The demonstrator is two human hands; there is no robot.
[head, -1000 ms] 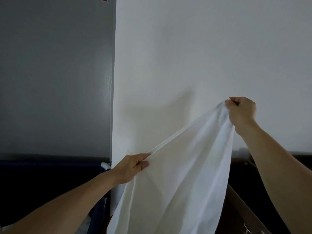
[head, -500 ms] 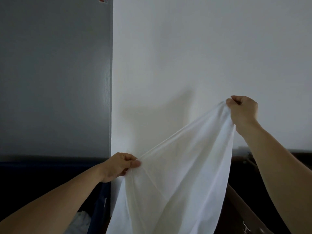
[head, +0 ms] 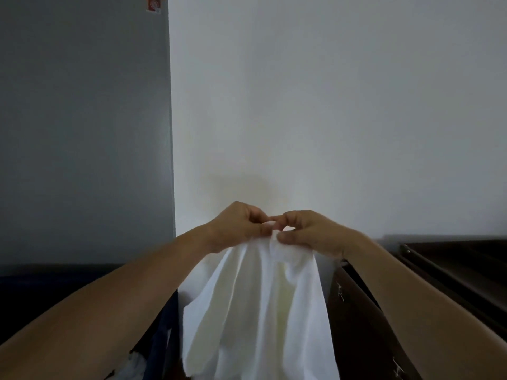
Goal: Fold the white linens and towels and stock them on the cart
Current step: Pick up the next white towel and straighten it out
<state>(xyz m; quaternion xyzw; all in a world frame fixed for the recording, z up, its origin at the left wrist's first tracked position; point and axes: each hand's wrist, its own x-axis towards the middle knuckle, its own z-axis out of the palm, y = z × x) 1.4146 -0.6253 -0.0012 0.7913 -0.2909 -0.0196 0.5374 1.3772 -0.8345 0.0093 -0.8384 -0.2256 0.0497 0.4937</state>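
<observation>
While your left hand point(head: 236, 229) and right hand point(head: 312, 233) are lightly pinching the linen point(head: 260, 311) beside the cabinet point(head: 354, 325), you are risking dropping a corner.

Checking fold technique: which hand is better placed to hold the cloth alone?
Probably the right hand: its thumb and forefinger pinch the bunched edge of the cloth where the hands meet; the left hand could let go.

Indoors, seemingly a housekeeping or laundry corner: plain white wall point(head: 329, 105) meeting a grey panel point(head: 82, 119) with a small sticker point(head: 154, 4) at its top. Dark blue bin point(head: 164, 338) holding white laundry point(head: 134, 366) low left, dark brown wooden unit point(head: 356, 325) at right, white linen point(head: 260, 311) hanging between.
</observation>
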